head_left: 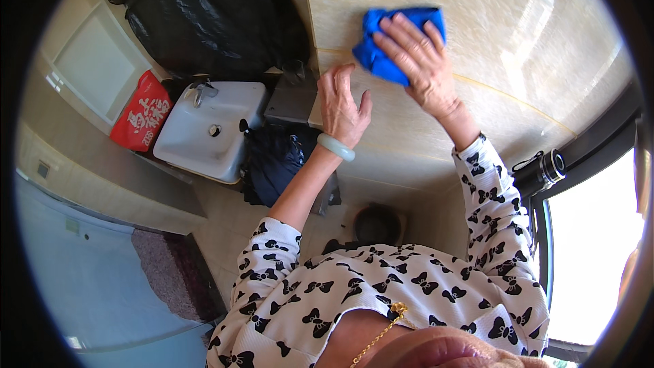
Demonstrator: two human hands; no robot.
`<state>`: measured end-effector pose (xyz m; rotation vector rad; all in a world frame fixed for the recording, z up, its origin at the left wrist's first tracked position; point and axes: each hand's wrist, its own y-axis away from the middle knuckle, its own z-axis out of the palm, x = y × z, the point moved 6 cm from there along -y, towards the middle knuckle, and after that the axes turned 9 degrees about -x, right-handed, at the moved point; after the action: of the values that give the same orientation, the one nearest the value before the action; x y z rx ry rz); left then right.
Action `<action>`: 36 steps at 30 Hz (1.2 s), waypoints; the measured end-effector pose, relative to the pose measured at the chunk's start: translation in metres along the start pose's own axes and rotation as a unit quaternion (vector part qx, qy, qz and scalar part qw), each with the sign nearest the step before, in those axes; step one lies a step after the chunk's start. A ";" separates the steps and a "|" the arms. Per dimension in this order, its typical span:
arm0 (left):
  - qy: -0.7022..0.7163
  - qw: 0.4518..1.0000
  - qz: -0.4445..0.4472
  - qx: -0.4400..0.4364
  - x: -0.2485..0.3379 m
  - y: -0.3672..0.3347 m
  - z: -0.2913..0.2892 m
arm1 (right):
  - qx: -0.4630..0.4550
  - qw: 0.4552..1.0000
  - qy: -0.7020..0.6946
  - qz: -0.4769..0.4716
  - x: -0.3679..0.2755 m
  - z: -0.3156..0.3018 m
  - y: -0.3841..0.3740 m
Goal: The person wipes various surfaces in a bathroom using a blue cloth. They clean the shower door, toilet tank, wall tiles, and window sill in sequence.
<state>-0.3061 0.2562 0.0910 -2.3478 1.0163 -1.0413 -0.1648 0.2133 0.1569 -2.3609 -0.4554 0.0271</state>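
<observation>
A folded blue cloth (385, 58) lies against the beige marbled tile wall (490, 0). My right hand (424, 68) presses it there, fingers laid along the cloth and holding it to the surface. Lower and to the left, my left hand (344, 109) is by the wall's outer edge with nothing in it. Its fingers are slightly bent and the thumb stands apart. Whether its fingertips touch the tile I cannot tell. A pale bangle (336, 147) circles my left wrist.
To the left is a white washbasin (197, 143) with a metal faucet (203, 93), beside a red bag (143, 112). Dark fabric (272, 163) hangs by the basin. Black plastic sheeting (204, 13) covers something behind. At right are a black cylindrical object (541, 174) and a bright window (596, 245).
</observation>
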 end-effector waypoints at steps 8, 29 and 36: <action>-0.043 0.997 0.039 -0.047 -0.004 -0.015 0.000 | 0.071 0.995 -0.003 0.075 0.020 -0.003 -0.043; -0.120 0.987 0.025 -0.106 -0.009 -0.014 0.024 | 0.070 0.993 0.001 0.097 0.030 0.011 0.006; -0.109 0.986 0.039 -0.124 -0.020 -0.023 0.030 | -0.056 0.995 0.030 0.081 0.016 0.043 0.015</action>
<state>-0.2818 0.2879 0.0752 -2.5254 1.1980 -0.6431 -0.1509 0.2366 0.1172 -2.4961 -0.2418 0.0046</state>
